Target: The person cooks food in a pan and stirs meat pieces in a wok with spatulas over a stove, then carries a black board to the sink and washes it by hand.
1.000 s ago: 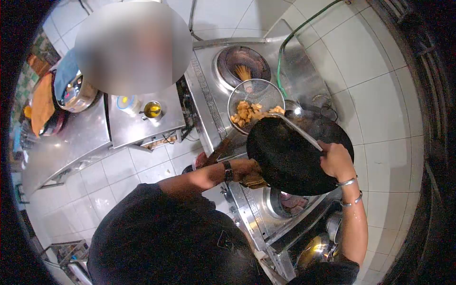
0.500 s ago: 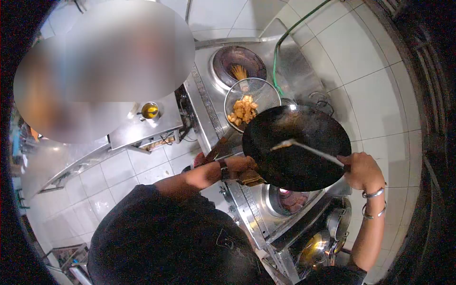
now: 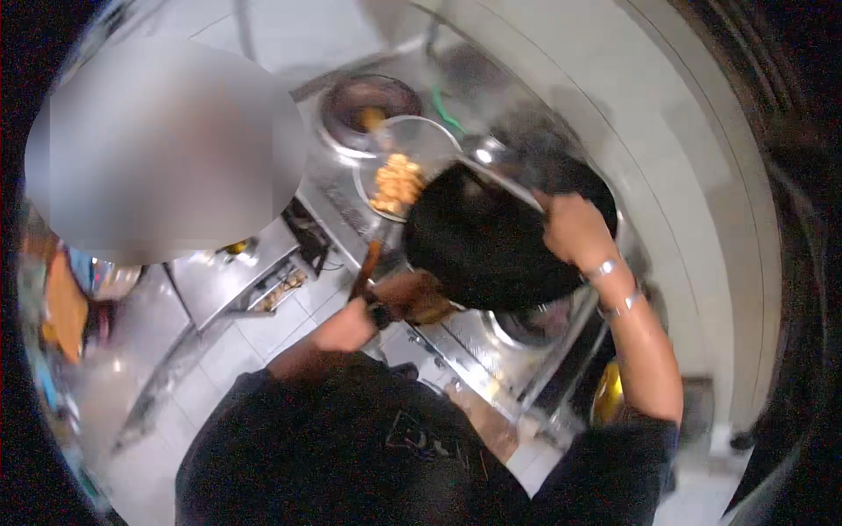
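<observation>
Presently, the right hand [image 3: 576, 230] is clenched around a metal-handled utensil [image 3: 510, 186] angled to the far-left rim of a black wok [image 3: 495, 250]. The left hand [image 3: 409, 294], blurred, grasps a brown cloth [image 3: 436, 309] at the wok's near-left edge. Left of the wok, a mesh strainer [image 3: 357, 182] contains browned pieces [image 3: 397, 182].

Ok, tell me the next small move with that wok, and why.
Probably a short scrape of the utensil toward the strainer: the right hand holds it angled across the wok, the left hand grips the wok's edge, and browned pieces lie in the strainer. I can't tell whether the wok holds more.
</observation>
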Demonstrator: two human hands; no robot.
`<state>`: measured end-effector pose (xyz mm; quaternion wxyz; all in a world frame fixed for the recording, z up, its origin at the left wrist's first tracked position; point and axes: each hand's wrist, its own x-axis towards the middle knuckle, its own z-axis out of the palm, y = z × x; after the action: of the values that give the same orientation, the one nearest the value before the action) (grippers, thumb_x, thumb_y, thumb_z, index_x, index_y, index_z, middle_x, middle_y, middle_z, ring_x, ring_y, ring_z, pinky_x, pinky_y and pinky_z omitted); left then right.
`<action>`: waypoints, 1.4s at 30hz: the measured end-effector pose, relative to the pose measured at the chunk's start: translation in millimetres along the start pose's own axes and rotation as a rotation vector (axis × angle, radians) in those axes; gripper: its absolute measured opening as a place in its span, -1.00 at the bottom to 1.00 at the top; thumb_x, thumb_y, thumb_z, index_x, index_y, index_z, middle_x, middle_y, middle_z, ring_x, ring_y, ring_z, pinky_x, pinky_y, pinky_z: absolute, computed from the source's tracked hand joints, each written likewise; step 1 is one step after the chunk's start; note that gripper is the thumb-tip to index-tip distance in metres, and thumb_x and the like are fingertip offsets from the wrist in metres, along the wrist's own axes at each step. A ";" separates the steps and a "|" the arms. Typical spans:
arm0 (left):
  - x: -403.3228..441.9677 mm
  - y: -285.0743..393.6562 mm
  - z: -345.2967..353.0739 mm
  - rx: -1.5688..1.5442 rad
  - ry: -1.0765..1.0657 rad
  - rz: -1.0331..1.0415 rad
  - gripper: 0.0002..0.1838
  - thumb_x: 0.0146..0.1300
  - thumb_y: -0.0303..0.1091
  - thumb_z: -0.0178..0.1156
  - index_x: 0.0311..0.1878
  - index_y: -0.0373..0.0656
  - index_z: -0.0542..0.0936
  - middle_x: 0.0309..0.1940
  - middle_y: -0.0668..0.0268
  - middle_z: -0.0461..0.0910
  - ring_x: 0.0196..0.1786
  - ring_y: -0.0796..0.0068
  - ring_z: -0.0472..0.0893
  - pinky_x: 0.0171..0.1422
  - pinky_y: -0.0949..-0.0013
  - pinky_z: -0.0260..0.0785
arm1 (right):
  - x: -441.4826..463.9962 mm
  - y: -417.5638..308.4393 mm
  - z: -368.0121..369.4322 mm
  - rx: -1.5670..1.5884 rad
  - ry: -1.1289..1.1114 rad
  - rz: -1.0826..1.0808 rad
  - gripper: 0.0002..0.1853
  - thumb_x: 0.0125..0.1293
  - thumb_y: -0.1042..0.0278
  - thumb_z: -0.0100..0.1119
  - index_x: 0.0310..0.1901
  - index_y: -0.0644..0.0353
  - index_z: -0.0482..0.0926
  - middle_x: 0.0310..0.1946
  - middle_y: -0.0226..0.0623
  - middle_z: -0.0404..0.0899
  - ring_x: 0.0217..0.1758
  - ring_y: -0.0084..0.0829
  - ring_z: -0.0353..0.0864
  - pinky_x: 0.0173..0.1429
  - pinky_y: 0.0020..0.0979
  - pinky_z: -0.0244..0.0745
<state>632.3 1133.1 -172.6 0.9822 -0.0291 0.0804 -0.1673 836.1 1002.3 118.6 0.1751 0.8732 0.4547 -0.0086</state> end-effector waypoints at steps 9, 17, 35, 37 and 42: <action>4.5 -16.9 58.9 0.531 0.374 -0.143 -0.69 0.38 -0.37 -0.05 0.11 -0.20 0.51 -0.02 0.16 0.63 -0.03 0.29 0.65 0.06 0.19 0.53 | -171.4 29.7 -38.0 0.035 -0.036 0.288 -0.65 0.11 0.46 0.19 -0.01 0.21 0.57 -0.37 0.04 0.63 -0.20 -0.03 0.65 -0.10 -0.11 0.56; 48.1 -50.3 45.6 0.658 0.341 -0.127 -0.69 0.38 -0.46 -0.09 0.11 -0.36 0.45 -0.09 0.02 0.61 -0.04 0.14 0.64 0.10 0.10 0.53 | -263.2 24.7 58.7 0.050 0.074 0.488 -0.86 0.14 0.45 0.09 -0.29 0.22 0.61 -0.54 -0.08 0.62 -0.39 -0.15 0.69 -0.29 -0.18 0.56; 56.5 -52.9 -2.3 1.008 0.605 -0.260 -0.57 0.32 -0.30 -0.09 0.17 -0.29 0.49 -0.07 0.14 0.64 -0.16 0.20 0.68 -0.12 0.24 0.60 | -367.4 -86.2 187.3 1.485 0.385 0.518 -0.38 0.28 0.17 0.28 0.29 0.28 0.36 -0.02 0.20 0.56 -0.03 0.13 0.61 0.06 -0.13 0.57; 46.2 -43.0 -9.5 1.718 0.355 -0.264 -0.58 0.33 -0.29 -0.07 0.17 -0.29 0.49 -0.07 0.15 0.64 -0.15 0.22 0.67 -0.09 0.25 0.60 | -371.0 -88.9 194.2 1.567 0.499 0.508 -0.36 0.28 0.15 0.28 0.31 0.27 0.34 0.00 0.19 0.56 -0.02 0.13 0.61 0.06 -0.14 0.56; 32.7 -79.1 -12.6 1.280 0.736 -0.182 -0.72 0.37 -0.32 -0.05 0.02 -0.20 0.55 -0.17 0.24 0.64 -0.19 0.30 0.66 -0.11 0.29 0.56 | -378.3 -87.5 235.2 1.791 0.239 0.364 -0.35 0.35 0.05 0.20 0.37 0.18 0.30 0.04 0.14 0.57 0.01 0.08 0.62 0.07 -0.21 0.56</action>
<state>635.1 1047.3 -183.3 0.6990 0.6001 0.2883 -0.2611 578.5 675.2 -62.3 -0.6155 0.7359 0.1492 -0.2395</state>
